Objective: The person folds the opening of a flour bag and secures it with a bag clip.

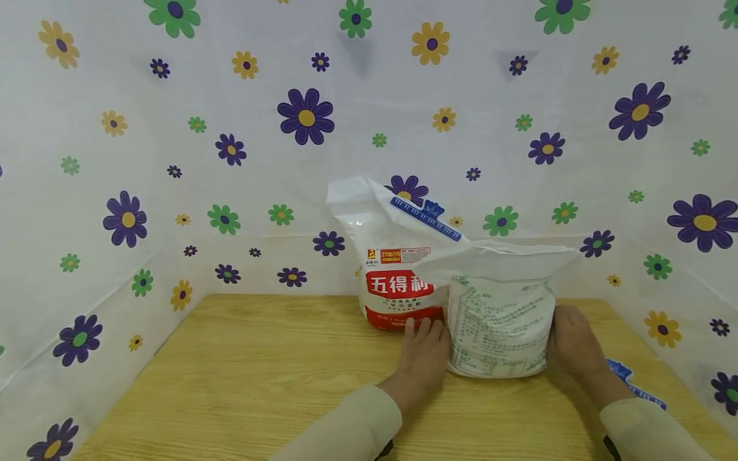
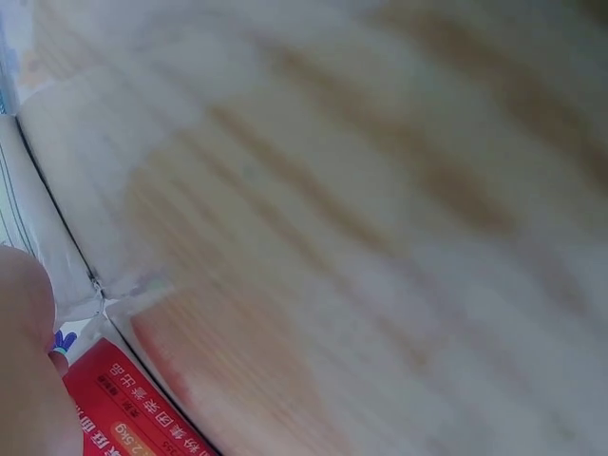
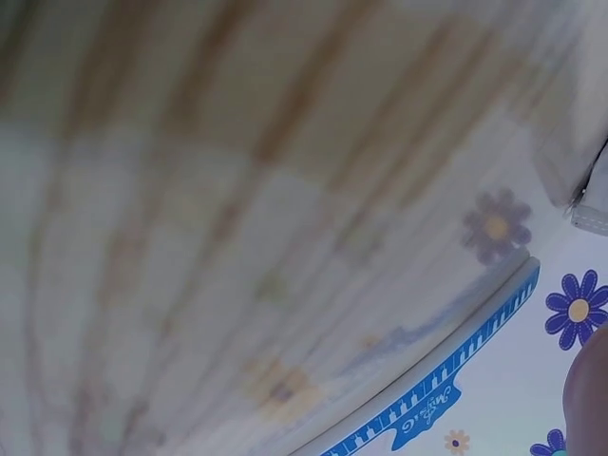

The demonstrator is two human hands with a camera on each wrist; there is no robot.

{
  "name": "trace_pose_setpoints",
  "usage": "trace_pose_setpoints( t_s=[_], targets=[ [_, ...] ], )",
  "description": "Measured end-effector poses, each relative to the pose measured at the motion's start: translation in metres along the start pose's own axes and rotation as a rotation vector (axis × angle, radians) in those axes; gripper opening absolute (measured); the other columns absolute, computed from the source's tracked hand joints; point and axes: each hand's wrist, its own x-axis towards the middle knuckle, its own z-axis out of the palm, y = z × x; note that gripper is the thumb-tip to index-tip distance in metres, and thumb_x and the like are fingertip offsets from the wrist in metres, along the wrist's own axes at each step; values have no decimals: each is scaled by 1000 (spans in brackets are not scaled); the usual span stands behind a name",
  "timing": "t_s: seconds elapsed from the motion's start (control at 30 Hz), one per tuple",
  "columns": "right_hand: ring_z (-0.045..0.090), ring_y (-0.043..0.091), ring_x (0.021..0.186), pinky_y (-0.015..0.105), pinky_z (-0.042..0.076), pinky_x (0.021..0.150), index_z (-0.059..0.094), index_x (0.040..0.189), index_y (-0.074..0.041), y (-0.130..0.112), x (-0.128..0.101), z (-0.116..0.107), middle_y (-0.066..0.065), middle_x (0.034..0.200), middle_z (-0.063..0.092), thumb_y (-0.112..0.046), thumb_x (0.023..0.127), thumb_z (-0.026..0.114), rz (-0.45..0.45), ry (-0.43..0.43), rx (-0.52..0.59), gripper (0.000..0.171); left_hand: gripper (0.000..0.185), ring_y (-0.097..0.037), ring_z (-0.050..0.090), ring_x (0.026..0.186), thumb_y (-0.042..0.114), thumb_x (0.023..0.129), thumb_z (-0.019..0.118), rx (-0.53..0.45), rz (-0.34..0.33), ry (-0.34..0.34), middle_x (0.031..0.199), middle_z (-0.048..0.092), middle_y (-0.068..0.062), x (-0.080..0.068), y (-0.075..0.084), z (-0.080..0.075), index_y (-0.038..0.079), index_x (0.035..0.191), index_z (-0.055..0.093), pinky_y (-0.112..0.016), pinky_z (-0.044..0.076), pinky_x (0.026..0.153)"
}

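Note:
On the wooden table [image 1: 242, 371] a white bag with fine printed text [image 1: 498, 314] stands upright. My left hand [image 1: 423, 355] lies flat against its left side and my right hand [image 1: 571, 339] against its right side, fingers fairly straight. Just behind stands a second white bag with a red label [image 1: 400, 285], topped by a blue sealing strip [image 1: 426, 218]. The left wrist view is blurred: it shows the red label [image 2: 123, 418], a white bag edge [image 2: 57, 218] and part of my hand [image 2: 24, 361]. In the right wrist view only a fingertip [image 3: 589, 389] shows.
A flower-printed sheet [image 1: 173, 160] walls in the table at the back and on both sides. Another blue sealing strip [image 1: 634, 384] lies at the table's right edge, also in the right wrist view as the blue strip [image 3: 446, 399].

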Motion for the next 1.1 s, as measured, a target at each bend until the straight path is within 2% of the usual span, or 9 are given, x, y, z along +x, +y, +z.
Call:
trace_pose_setpoints(
  t_s=[0.17, 0.3, 0.43, 0.6, 0.7, 0.93, 1.1],
  targets=[
    [53, 36, 82, 49, 46, 71, 52, 96, 10, -2, 0, -2, 21, 88, 53, 9, 88, 55, 3, -3, -6, 9, 54, -20, 41, 126, 34, 93, 66, 16, 11, 22, 130, 49, 3, -2, -2, -1, 20, 141, 46, -47, 27, 113],
    [51, 35, 89, 49, 45, 75, 51, 104, 10, -5, 0, -4, 21, 94, 52, 8, 91, 53, 19, -47, 15, 13, 49, -21, 41, 123, 32, 95, 63, 28, 13, 25, 127, 49, 3, -4, -4, -2, 19, 139, 47, -47, 27, 110],
    [51, 36, 94, 51, 45, 79, 51, 110, 12, -7, 1, -4, 23, 99, 53, 8, 93, 52, 45, -87, 59, 17, 48, -20, 41, 125, 30, 97, 60, 34, 17, 15, 131, 49, 2, -7, -7, -2, 19, 141, 46, -47, 28, 112],
    [50, 35, 89, 49, 43, 76, 51, 105, 10, -10, 0, -1, 21, 94, 52, 10, 91, 53, 36, -77, 85, 14, 43, -20, 40, 128, 29, 100, 57, 51, 18, 22, 135, 50, 3, -11, -10, 0, 19, 141, 48, -46, 26, 111],
    [50, 34, 87, 48, 41, 75, 52, 104, 10, -13, 0, 0, 19, 93, 52, 10, 91, 53, 24, -69, 92, 13, 39, -20, 40, 125, 29, 101, 56, 64, 22, 32, 130, 50, 3, -13, -13, 2, 19, 138, 50, -46, 25, 108],
    [49, 31, 89, 46, 39, 78, 52, 107, 8, -18, -1, 2, 17, 94, 53, 6, 96, 47, 59, -120, 117, 12, 37, -21, 40, 120, 29, 100, 56, 83, 43, 47, 126, 49, 2, -19, -19, 6, 18, 135, 51, -47, 23, 104],
    [48, 30, 86, 46, 39, 76, 52, 102, 7, -21, 0, 4, 15, 90, 52, 8, 94, 47, 61, -106, 135, 10, 35, -20, 40, 115, 29, 99, 55, 86, 57, 69, 121, 49, 2, -23, -24, 8, 17, 132, 52, -46, 22, 100]
  ],
)
